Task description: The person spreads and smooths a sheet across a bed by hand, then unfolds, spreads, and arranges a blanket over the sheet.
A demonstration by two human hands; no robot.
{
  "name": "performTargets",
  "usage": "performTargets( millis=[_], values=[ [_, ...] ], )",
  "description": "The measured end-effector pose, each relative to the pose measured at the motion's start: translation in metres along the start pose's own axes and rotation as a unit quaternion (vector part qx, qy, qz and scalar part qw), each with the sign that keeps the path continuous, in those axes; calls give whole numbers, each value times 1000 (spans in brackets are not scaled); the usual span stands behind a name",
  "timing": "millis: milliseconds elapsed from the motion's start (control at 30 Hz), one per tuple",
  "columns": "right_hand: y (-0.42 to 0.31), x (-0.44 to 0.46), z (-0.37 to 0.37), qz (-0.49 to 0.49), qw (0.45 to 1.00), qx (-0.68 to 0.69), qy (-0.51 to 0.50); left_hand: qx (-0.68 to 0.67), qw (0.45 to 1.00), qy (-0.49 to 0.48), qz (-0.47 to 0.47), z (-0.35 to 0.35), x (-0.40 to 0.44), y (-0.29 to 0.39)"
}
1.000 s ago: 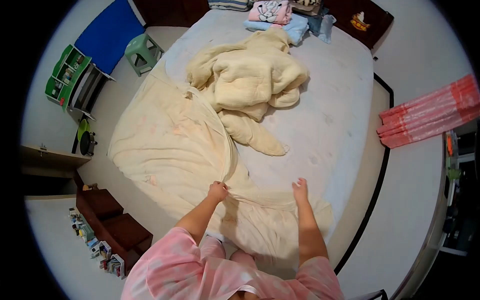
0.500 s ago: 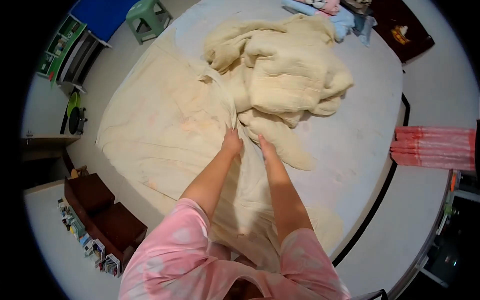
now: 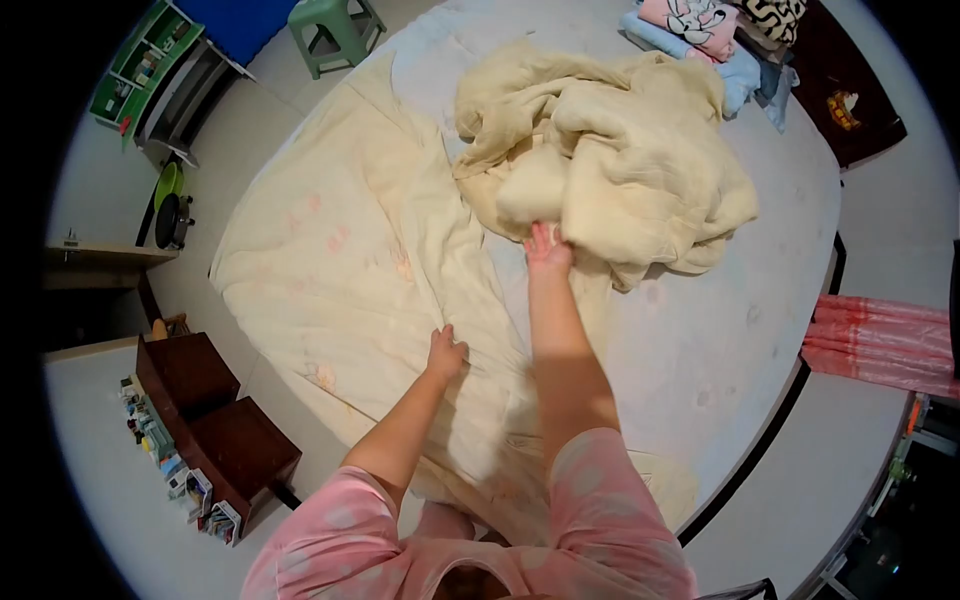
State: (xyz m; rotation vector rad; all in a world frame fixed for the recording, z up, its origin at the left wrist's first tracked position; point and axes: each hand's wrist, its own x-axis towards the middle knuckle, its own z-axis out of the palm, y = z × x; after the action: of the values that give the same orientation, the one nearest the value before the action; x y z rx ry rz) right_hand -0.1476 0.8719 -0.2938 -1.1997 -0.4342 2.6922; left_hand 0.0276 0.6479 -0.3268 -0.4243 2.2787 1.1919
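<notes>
A cream cover (image 3: 350, 230) lies spread and wrinkled over the left and near parts of the bed (image 3: 680, 350). My left hand (image 3: 447, 352) rests at its folds near the middle, fingers curled; whether cloth is between them is hard to tell. Farther forward and to the right, my right hand (image 3: 548, 248) has its fingers spread against the lower edge of a bunched cream blanket (image 3: 650, 160). The blanket lies heaped on the pale sheet.
Folded clothes and pillows (image 3: 700, 25) lie at the bed's far end by the dark headboard (image 3: 860, 90). A green stool (image 3: 335, 35) stands past the left edge. Brown drawers (image 3: 240, 445) are at the lower left, a pink curtain (image 3: 880, 345) at the right.
My right hand has moved forward to the heap, its fingers now spread. My left hand has come back toward me. The heap's lower end is pushed up, and the cover's folds lie flatter.
</notes>
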Motion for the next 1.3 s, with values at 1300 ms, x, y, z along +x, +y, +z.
performTargets(
  millis=[1300],
  values=[
    [-149,-252,-324,-224,482,-839,-120,148,970,-99,164,147,-104,12]
  ],
)
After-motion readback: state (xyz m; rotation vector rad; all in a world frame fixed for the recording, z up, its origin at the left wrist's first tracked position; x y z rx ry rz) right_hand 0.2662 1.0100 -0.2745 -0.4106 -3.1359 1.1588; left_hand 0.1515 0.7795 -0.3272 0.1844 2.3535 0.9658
